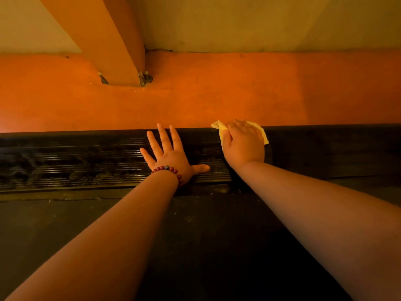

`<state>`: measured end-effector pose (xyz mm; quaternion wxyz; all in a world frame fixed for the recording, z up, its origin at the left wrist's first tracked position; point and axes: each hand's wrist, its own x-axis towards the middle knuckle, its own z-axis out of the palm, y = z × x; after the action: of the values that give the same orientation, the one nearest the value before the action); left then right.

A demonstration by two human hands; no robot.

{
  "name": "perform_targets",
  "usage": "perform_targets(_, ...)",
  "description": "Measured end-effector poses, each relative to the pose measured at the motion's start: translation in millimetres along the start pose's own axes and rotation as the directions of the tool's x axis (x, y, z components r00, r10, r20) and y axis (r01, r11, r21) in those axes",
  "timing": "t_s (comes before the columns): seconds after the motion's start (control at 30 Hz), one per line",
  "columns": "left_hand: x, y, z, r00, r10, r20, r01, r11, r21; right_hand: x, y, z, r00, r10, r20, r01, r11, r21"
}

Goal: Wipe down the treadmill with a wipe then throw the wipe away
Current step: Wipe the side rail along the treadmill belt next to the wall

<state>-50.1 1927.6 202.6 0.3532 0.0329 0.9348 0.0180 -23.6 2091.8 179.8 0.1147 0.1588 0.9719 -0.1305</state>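
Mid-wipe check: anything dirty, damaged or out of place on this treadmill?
Nothing looks broken. The ribbed side rail shows blotchy, dull patches left of the left hand, likely unwiped grime; the right hand holds the wipe further right. Pale specks dot the belt.

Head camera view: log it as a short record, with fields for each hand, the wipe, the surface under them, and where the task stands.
left hand: flat, fingers spread, resting on the ribbed rail
right hand: curled over the wipe, pressing it at the rail's far edge
wipe: yellow, crumpled, mostly hidden under the hand
bracelet: dark red beads, on the left wrist
beyond the rail: orange surface with an orange post
task stage: wiping; wipe not yet thrown away
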Motion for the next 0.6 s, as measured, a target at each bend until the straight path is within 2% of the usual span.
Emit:
perform_targets(0.07,-1.6,3.1,-2.6,1.000,0.002,0.015,-0.002,1.000,-0.021,1.5,-8.2,2.0,0.999,0.038,-0.011,-0.038,0.999,0.033)
perform_targets(0.2,-6.0,13.5,-2.0,0.985,0.175,0.013,-0.175,0.984,0.029,-8.1,-21.1,2.1,0.961,-0.266,0.076,0.264,0.964,0.036)
perform_targets(0.23,-6.7,15.2,-0.5,0.980,0.201,0.012,-0.201,0.979,0.045,-8.0,-15.9,-2.0,0.952,-0.291,0.090,0.290,0.957,0.030)
perform_targets(0.3,-8.2,16.2,2.8,0.976,0.215,0.015,-0.216,0.974,0.067,-5.7,3.1,-9.4,0.971,-0.226,0.075,0.226,0.974,0.012)
perform_targets(0.43,-10.2,12.2,5.1,0.975,0.224,0.003,-0.224,0.971,0.083,-10.3,21.8,-12.7,1.000,0.026,0.013,-0.026,1.000,-0.005)
perform_targets(0.5,-10.1,10.6,5.1,0.972,0.235,-0.008,-0.234,0.969,0.084,-9.4,4.3,-10.3,1.000,0.016,0.022,-0.016,1.000,0.021)
perform_targets(0.6,-9.4,9.1,6.5,0.970,0.240,-0.034,-0.236,0.968,0.082,-7.7,-20.4,-6.5,0.987,-0.143,0.076,0.140,0.989,0.042)
